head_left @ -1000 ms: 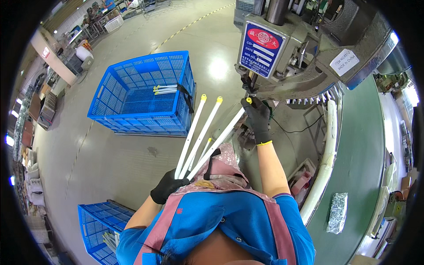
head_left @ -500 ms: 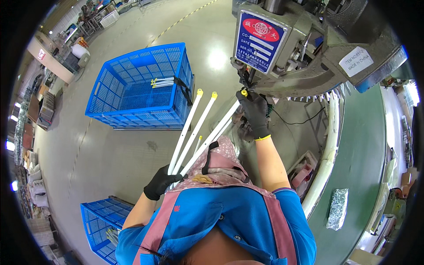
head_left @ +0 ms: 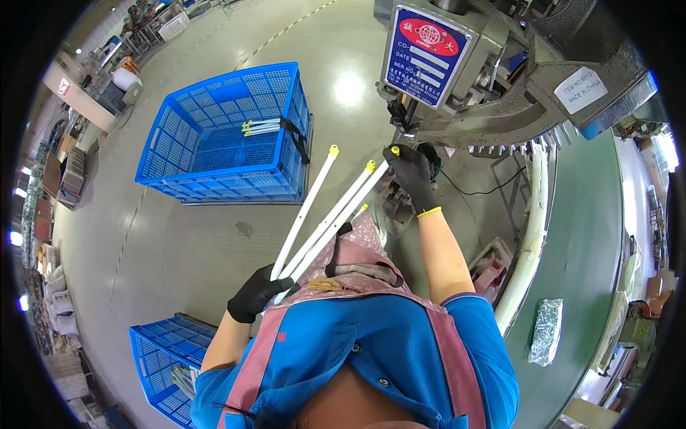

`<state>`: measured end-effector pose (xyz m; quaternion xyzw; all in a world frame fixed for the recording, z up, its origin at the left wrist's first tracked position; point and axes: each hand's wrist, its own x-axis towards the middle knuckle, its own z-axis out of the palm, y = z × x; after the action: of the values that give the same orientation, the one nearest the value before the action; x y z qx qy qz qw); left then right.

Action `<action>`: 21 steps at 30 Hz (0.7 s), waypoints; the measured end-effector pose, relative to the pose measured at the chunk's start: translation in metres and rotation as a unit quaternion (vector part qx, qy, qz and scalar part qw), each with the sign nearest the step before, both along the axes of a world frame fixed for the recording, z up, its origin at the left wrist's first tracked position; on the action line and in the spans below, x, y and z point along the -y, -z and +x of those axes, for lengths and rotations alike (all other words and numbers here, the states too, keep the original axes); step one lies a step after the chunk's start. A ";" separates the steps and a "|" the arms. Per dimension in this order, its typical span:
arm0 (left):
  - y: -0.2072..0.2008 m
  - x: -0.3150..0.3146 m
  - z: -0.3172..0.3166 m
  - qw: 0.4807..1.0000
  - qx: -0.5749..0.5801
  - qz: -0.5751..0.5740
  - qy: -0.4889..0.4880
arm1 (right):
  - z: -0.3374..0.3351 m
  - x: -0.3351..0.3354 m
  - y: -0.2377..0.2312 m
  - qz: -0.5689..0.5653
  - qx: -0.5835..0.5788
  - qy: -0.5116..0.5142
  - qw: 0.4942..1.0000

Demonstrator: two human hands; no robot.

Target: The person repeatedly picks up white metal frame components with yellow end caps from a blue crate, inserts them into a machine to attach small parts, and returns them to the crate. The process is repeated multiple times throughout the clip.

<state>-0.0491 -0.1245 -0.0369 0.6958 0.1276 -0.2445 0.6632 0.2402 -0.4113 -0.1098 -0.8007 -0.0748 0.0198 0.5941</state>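
My left hand (head_left: 256,294), in a black glove, is closed around the lower ends of several slim white tubes (head_left: 309,204) with yellow end caps. The tubes fan out away from me, up and to the right. My right hand (head_left: 413,175), also gloved in black with a yellow cuff edge, grips the capped far end of the rightmost tube (head_left: 357,198). That end is just below the tool head of a grey metal machine (head_left: 493,125), apart from it. Another yellow cap (head_left: 363,209) shows lower down, its tube mostly hidden behind the others.
A large blue crate (head_left: 221,182) on the floor at the far left holds a few capped white tubes (head_left: 263,126). A second blue crate (head_left: 153,372) with tubes stands at the near left. To the right runs a green work surface (head_left: 572,264) with a silvery packet (head_left: 547,331).
The tips of the two left tubes have swung right, the middle one now close to the tube in my right hand. My right hand has barely moved and keeps its grip.
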 end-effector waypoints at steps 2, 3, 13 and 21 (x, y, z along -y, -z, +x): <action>0.000 -0.004 0.001 0.996 -0.056 -0.065 -0.035 | -0.002 0.003 -0.001 -0.010 0.015 -0.003 1.000; -0.001 -0.004 0.000 0.996 -0.033 -0.068 -0.036 | -0.004 0.003 -0.002 -0.001 0.062 -0.022 0.998; -0.002 -0.012 0.007 0.998 -0.015 -0.059 0.003 | -0.058 0.027 0.025 -0.046 -0.008 0.010 0.999; -0.003 -0.008 0.001 0.997 0.035 -0.065 -0.017 | -0.082 0.027 0.050 0.014 -0.063 -0.036 0.997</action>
<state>-0.0484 -0.1161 -0.0340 0.6567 0.1001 -0.2162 0.7156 0.1583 -0.4379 -0.1599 -0.7862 -0.0663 0.0905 0.6077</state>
